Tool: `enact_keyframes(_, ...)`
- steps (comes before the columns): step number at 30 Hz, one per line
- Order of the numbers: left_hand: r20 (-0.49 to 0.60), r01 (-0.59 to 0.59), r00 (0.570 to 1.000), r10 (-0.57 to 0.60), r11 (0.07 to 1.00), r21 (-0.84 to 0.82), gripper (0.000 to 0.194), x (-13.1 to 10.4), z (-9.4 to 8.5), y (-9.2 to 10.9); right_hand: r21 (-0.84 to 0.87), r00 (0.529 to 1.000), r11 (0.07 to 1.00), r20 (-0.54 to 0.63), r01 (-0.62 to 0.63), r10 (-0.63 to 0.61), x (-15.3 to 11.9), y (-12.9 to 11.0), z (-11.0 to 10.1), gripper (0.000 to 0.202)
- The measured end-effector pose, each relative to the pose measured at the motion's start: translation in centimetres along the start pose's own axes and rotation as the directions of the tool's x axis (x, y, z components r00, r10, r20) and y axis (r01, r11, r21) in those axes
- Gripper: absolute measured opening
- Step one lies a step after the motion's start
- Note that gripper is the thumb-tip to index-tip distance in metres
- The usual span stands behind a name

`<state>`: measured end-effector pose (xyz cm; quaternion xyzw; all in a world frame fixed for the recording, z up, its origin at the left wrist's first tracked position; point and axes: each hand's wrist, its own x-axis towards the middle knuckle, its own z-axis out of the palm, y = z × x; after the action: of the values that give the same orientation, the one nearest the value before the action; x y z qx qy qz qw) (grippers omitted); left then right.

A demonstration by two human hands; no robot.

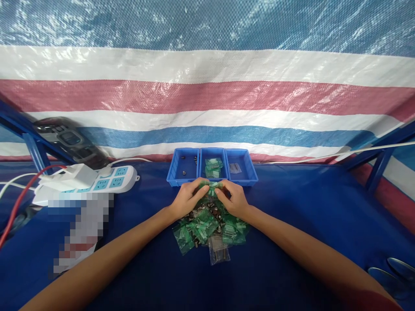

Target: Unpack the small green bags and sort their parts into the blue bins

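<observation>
The left hand (pixel 188 199) and right hand (pixel 234 199) pinch 1 flat green-tinted plastic packet (pixel 212 186), presumably to steady it, near 3 rectangular blue plastic bins (pixel 199 163) (likely keeping contents apart).

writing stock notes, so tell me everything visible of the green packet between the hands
The green packet looks like thin see-through plastic with pale slender pieces inside. The left hand and right hand hold it at either side, in front of the middle blue bin. They partly hide it; whether it is sealed, I can't tell.
</observation>
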<state>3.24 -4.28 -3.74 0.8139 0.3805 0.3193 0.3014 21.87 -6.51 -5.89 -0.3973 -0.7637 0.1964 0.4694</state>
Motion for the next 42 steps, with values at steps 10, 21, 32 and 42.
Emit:
enact_keyframes(10, 0.007, 0.019, 1.000, -0.019, 0.999, -0.035, 0.029, 0.15, -0.02, -0.22, -0.046, 0.999, 0.998, 0.003, 0.051, -0.051, -0.13, 0.47, 0.24, 0.028)
enact_keyframes(21, 0.006, -0.035, 0.999, 0.035, 0.999, 0.034, 0.023, -0.01, 0.22, -0.24, -0.015, 0.996, 0.999, -0.078, 0.044, -0.045, 0.00, 0.66, 0.16, 0.023)
enact_keyframes(32, 0.010, -0.009, 1.000, 0.008, 0.996, 0.085, 0.025, -0.33, 0.29, -0.47, 0.024, 0.997, 0.999, -0.062, 0.042, -0.041, 0.26, 0.19, 0.00, 0.024)
enact_keyframes(42, 0.032, 0.031, 0.999, -0.033, 0.999, 0.041, 0.028, -0.18, 0.18, -0.21, 0.008, 0.997, 0.997, -0.006, 0.071, -0.071, 0.08, 0.43, 0.15, 0.029)
